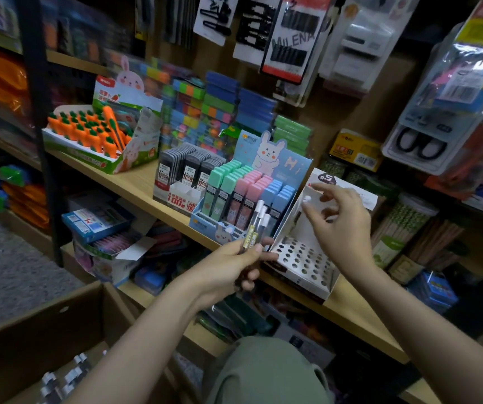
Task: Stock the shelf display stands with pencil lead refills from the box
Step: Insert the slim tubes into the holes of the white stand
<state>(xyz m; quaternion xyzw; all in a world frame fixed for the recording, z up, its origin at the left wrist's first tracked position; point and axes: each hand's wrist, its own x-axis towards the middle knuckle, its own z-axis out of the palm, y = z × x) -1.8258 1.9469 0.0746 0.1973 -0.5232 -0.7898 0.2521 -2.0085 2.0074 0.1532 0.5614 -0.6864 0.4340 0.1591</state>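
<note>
The refill tubes, clear with white caps, stand fanned in the left hand, whose fingers curl round their lower ends. Just right of that hand sits the white stand, its perforated tray showing only empty holes. The right hand hovers above the tray, pinching what looks like one white-capped tube between thumb and fingertips, though blur hides its body. The step appears to be loading this stand; next, that tube needs lowering upright into a hole. The box lies below the left forearm.
</note>
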